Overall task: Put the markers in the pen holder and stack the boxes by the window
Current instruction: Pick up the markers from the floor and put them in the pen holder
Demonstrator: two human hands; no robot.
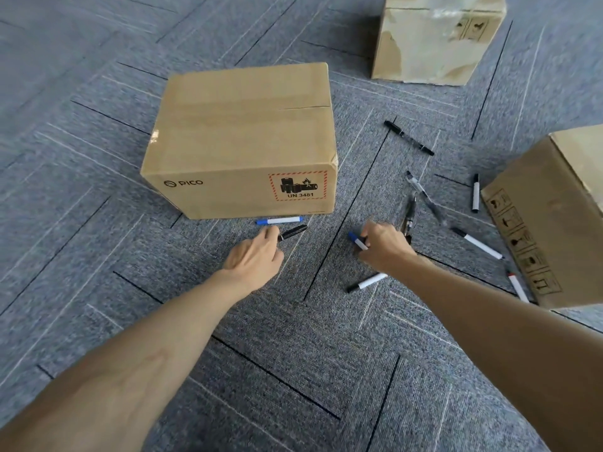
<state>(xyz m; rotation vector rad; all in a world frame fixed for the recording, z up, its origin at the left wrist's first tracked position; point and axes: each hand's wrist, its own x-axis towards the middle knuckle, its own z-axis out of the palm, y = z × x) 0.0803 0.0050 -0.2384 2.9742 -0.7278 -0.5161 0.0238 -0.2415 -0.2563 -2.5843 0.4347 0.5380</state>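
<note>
Markers and pens lie scattered on the grey carpet. My left hand (256, 256) pinches the end of a black marker (293, 231) lying in front of the PICO cardboard box (241, 141). A blue-capped white marker (279, 220) rests against that box's base. My right hand (385, 244) is closed around a blue-capped marker (357, 241). Just below that hand lies a black-capped white marker (367, 282). More pens lie to the right: a black one (409, 137), a clear pen (416, 184), a dark pen (409, 215), two black-capped white markers (476, 193) (478, 243) and a red-capped marker (517, 287). No pen holder is in view.
A second cardboard box (551, 216) stands at the right edge, with markers close against its side. A third, scuffed box (434, 37) sits at the top right. Open carpet stretches to the left and toward me.
</note>
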